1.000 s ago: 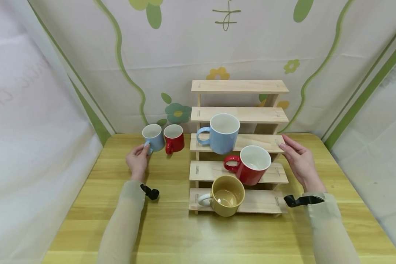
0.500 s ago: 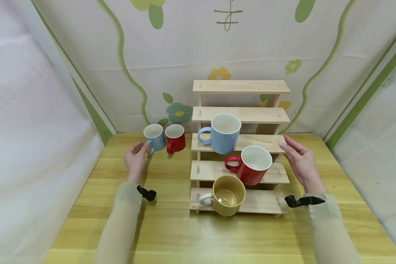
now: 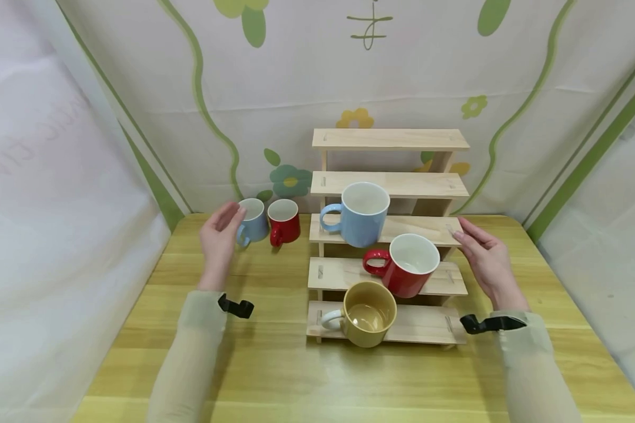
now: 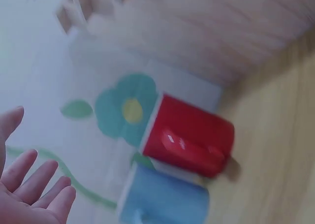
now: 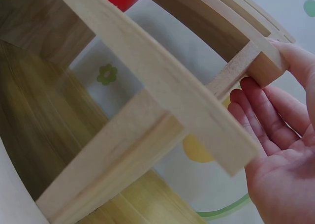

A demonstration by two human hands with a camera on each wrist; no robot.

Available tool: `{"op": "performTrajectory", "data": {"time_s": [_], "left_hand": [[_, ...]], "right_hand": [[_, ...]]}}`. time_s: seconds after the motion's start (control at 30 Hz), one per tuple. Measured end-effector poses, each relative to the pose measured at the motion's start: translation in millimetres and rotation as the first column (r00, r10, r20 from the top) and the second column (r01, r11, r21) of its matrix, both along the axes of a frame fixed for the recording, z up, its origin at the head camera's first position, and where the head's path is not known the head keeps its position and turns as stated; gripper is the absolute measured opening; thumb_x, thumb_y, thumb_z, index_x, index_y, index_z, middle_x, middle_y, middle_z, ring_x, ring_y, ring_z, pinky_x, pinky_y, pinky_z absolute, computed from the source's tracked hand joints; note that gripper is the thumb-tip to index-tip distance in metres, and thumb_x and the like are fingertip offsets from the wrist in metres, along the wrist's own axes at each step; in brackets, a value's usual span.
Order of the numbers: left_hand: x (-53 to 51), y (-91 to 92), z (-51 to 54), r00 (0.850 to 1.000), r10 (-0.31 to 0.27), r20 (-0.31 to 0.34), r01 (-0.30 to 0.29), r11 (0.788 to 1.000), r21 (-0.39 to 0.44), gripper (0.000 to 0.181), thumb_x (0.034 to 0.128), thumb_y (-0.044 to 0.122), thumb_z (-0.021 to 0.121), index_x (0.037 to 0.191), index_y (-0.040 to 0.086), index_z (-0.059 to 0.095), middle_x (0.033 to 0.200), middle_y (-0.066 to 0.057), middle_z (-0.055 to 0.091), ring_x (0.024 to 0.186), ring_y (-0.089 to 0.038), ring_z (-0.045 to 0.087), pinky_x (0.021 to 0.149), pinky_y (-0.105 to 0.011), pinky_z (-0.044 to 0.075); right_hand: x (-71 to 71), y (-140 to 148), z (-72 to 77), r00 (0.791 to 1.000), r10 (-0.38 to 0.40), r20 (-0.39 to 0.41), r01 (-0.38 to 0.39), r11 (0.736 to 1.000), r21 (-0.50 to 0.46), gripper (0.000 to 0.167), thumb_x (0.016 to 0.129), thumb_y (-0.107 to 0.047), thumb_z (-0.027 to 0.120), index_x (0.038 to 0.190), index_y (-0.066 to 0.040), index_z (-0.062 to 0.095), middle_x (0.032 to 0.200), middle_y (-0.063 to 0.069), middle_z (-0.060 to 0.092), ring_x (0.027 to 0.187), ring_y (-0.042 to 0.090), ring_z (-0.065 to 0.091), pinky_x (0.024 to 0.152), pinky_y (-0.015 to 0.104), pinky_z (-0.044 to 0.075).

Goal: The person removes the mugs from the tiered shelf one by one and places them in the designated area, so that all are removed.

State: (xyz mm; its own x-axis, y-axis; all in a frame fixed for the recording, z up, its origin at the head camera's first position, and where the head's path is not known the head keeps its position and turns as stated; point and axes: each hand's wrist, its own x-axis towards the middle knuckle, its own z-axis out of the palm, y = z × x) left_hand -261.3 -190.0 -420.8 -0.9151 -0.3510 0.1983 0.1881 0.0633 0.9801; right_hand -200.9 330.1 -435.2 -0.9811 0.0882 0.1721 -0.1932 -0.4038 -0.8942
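Observation:
My left hand (image 3: 219, 235) hovers just left of the small blue mug (image 3: 256, 225), its fingers loosely bent with nothing in them; the left wrist view shows a gap to the mug. Beside that mug stands a small red mug (image 3: 287, 226). My right hand (image 3: 489, 264) pinches the right end of the middle board of a stepped wooden shelf (image 3: 391, 138), thumb on top and fingers below. On the shelf, a large blue mug (image 3: 362, 228) stands on the middle step, a large red mug (image 3: 402, 281) one step lower, and a yellow mug (image 3: 367, 332) on the lowest. Their handles point left.
The wooden table (image 3: 264, 364) runs beneath everything. A white cloth backdrop (image 3: 275, 76) with printed flowers rises behind the shelf. More white cloth (image 3: 58, 205) closes off the left side.
My left hand has let go of the small blue mug's handle and risen slightly up and away from it. My right hand keeps its hold on the shelf.

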Motion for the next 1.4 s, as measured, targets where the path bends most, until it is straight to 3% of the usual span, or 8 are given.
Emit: {"op": "performTrajectory", "data": {"time_s": [0.13, 0.3, 0.6, 0.83, 0.97, 1.1, 1.2, 1.4], "left_hand": [[6.6, 15.5, 15.3, 0.997, -0.049, -0.056, 0.048, 0.999, -0.009, 0.047, 0.0921, 0.026, 0.080, 0.133, 0.007, 0.067, 0.130, -0.007, 0.068, 0.122, -0.018, 0.062, 0.104, -0.029, 0.049], [14.8, 31.8, 26.8, 0.986, -0.125, -0.112, 0.124, 0.992, -0.012, 0.046, 0.0925, 0.023, 0.079, 0.133, 0.005, 0.067, 0.130, -0.010, 0.068, 0.123, -0.022, 0.061, 0.103, -0.029, 0.050], [24.3, 54.6, 37.7, 0.945, -0.286, -0.161, 0.286, 0.958, -0.027, 0.042, 0.0944, 0.016, 0.077, 0.133, 0.003, 0.066, 0.133, -0.015, 0.065, 0.124, -0.024, 0.062, 0.102, -0.030, 0.050], [26.4, 63.6, 38.0, 0.940, -0.317, -0.126, 0.315, 0.948, -0.039, 0.044, 0.0962, 0.007, 0.073, 0.137, -0.003, 0.060, 0.136, -0.017, 0.063, 0.128, -0.030, 0.058, 0.104, -0.030, 0.049], [36.1, 70.6, 50.2, 0.937, -0.330, -0.111, 0.326, 0.944, -0.058, 0.043, 0.0965, 0.006, 0.072, 0.136, -0.007, 0.059, 0.136, -0.022, 0.061, 0.129, -0.036, 0.056, 0.104, -0.031, 0.049], [45.9, 75.3, 60.4, 0.940, -0.327, -0.098, 0.319, 0.944, -0.089, 0.042, 0.0969, 0.010, 0.072, 0.135, -0.004, 0.061, 0.135, -0.018, 0.063, 0.128, -0.034, 0.057, 0.104, -0.032, 0.049], [46.3, 77.2, 60.3, 0.938, -0.333, -0.092, 0.325, 0.941, -0.090, 0.042, 0.0970, 0.011, 0.072, 0.135, -0.003, 0.061, 0.135, -0.018, 0.063, 0.129, -0.033, 0.057, 0.105, -0.033, 0.049], [32.8, 79.1, 41.1, 0.933, -0.345, -0.101, 0.337, 0.937, -0.090, 0.044, 0.0951, 0.023, 0.077, 0.133, 0.005, 0.066, 0.132, -0.008, 0.067, 0.123, -0.020, 0.062, 0.104, -0.030, 0.049]], "right_hand": [[0.4, 1, -0.1, 1.000, -0.001, -0.002, 0.001, 1.000, 0.008, 0.041, 0.097, 0.007, 0.063, 0.138, -0.001, 0.061, 0.135, 0.000, 0.064, 0.112, 0.009, 0.065, 0.098, 0.021, 0.049], [0.5, 1, -0.4, 1.000, -0.008, 0.000, 0.008, 1.000, 0.012, 0.039, 0.097, 0.006, 0.065, 0.135, -0.004, 0.065, 0.137, 0.001, 0.063, 0.112, 0.009, 0.065, 0.097, 0.021, 0.049], [-0.4, 3, 1.3, 1.000, -0.031, 0.006, 0.030, 0.997, 0.073, 0.039, 0.096, 0.006, 0.066, 0.133, -0.006, 0.068, 0.131, 0.000, 0.066, 0.105, 0.007, 0.067, 0.094, 0.018, 0.051], [-0.4, 4, 4.6, 0.998, -0.044, 0.051, 0.035, 0.985, 0.168, 0.043, 0.094, 0.003, 0.070, 0.136, -0.008, 0.065, 0.134, -0.003, 0.065, 0.117, 0.003, 0.060, 0.096, 0.015, 0.047], [0.5, 5, 5.9, 0.994, -0.075, 0.075, 0.055, 0.970, 0.239, 0.047, 0.093, 0.001, 0.073, 0.138, -0.008, 0.063, 0.127, -0.007, 0.069, 0.116, 0.002, 0.060, 0.095, 0.013, 0.048], [0.7, 6, 6.5, 0.994, -0.079, 0.080, 0.054, 0.959, 0.279, 0.054, 0.091, 0.001, 0.076, 0.142, -0.004, 0.059, 0.120, -0.008, 0.071, 0.112, 0.003, 0.063, 0.093, 0.013, 0.049], [0.6, 6, 6.6, 0.994, -0.071, 0.077, 0.046, 0.957, 0.287, 0.056, 0.091, 0.001, 0.076, 0.143, -0.003, 0.056, 0.119, -0.008, 0.071, 0.112, 0.003, 0.062, 0.093, 0.012, 0.049], [1.0, 5, 6.3, 0.995, -0.068, 0.068, 0.046, 0.958, 0.284, 0.055, 0.092, 0.002, 0.075, 0.143, -0.002, 0.056, 0.121, -0.009, 0.070, 0.112, 0.004, 0.062, 0.094, 0.014, 0.049]]}}
